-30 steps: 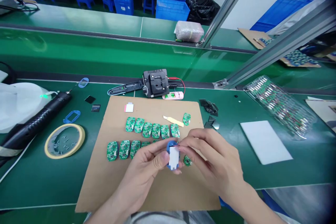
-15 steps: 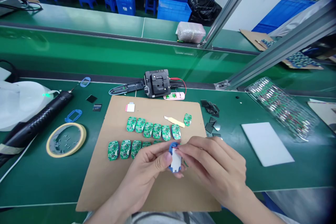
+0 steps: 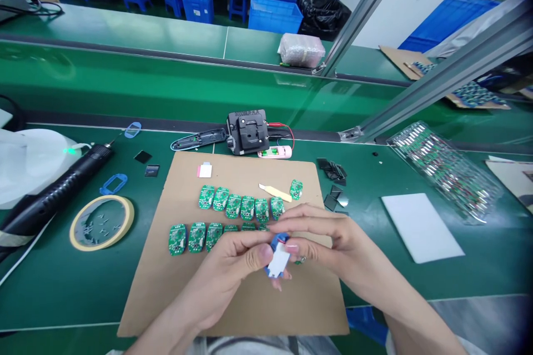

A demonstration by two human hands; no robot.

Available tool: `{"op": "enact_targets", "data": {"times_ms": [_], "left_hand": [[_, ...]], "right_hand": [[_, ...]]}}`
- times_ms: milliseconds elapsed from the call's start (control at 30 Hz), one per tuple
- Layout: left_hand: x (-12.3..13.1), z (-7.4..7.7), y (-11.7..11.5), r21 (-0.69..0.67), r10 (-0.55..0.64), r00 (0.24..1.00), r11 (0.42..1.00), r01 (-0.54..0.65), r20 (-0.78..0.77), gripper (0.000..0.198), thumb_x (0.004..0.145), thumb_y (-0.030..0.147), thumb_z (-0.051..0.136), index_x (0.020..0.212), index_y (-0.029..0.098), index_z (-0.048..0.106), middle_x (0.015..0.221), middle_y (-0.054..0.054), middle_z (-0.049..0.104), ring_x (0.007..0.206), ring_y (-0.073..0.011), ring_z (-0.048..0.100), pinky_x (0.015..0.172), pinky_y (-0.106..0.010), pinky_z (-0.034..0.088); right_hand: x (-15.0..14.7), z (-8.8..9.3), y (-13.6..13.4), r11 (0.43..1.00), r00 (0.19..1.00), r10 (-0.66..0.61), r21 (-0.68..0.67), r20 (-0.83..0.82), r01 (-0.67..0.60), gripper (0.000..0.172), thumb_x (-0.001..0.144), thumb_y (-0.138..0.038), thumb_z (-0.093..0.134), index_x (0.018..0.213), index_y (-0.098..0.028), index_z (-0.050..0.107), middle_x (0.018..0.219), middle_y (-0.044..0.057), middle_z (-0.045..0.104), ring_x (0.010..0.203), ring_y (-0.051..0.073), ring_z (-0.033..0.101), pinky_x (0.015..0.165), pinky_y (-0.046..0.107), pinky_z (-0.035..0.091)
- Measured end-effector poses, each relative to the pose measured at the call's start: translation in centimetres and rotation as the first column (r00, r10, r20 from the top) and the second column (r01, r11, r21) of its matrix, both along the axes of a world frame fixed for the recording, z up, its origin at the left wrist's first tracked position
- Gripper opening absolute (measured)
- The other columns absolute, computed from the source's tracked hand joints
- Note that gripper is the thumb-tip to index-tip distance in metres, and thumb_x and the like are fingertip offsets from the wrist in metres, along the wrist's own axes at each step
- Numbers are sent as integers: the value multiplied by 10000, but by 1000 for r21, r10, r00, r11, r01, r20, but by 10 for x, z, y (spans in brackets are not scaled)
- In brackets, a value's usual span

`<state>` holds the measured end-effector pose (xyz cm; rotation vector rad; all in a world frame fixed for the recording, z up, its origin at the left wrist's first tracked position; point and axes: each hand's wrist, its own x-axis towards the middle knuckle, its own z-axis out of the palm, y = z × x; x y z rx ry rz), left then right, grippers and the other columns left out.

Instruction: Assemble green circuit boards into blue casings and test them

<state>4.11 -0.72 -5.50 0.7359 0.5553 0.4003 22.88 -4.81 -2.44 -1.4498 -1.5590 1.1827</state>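
Note:
Above the front half of the cardboard sheet [image 3: 166,294], both hands hold a small blue plastic housing [image 3: 280,239] with a white rectangular piece [image 3: 277,262] in it. My left hand [image 3: 237,266] grips its left side, thumb on the white face. My right hand [image 3: 328,238] closes on it from the right, thumb near the top of the white piece and fingers stretched over the upper end. A bit of red shows at that end. Behind the hands lie two rows of green circuit boards [image 3: 197,237], partly covered by my fingers.
A craft knife [image 3: 275,192] and a lone circuit board [image 3: 296,189] lie farther back. To the left are a tape roll [image 3: 130,221] holding screws and a black electric screwdriver [image 3: 62,194]. Black squares [image 3: 332,171], a white sheet [image 3: 422,227] and a clear tray [image 3: 445,169] lie right.
My right hand has shifted from pinching at the housing's upper end to wrapping its right side, thumb on the white piece. The housing has tilted slightly.

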Motion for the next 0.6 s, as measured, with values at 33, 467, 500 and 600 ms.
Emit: {"op": "enact_targets", "data": {"times_ms": [33,467,500,600], "left_hand": [[0,0,0,5,1,1000,1000,-1,-5,278,868,414,614,1007,217,752,809,-52,713,708,-147,613,700,-253,458],[10,-26,-17,154,351,902,935,-321,-251,378,660,289,825,1009,248,686,952,-5,723,783,-140,654,688,-220,558],[10,-28,-17,190,380,888,921,-339,-260,346,685,301,804,1004,240,686,935,-9,724,766,-137,652,652,-208,557],[8,-31,-15,267,461,847,879,-395,-266,345,701,314,792,1008,218,669,871,-6,716,726,-124,648,607,-179,539]], "right_hand": [[0,1,0,1000,1000,-14,-15,-2,14,151,882,-309,626,999,-303,721,969,-11,692,985,132,617,828,260,536],[-19,-26,-2,917,937,-292,-335,-190,217,296,835,-458,628,974,-200,662,818,12,662,727,125,605,622,231,478],[-15,-30,0,932,954,-260,-298,-152,207,316,847,-474,605,1006,-205,655,824,14,662,739,132,613,632,239,489],[12,-45,12,961,956,-260,-57,138,270,389,892,-511,506,1153,-243,612,920,41,659,834,184,627,742,334,526]]}}
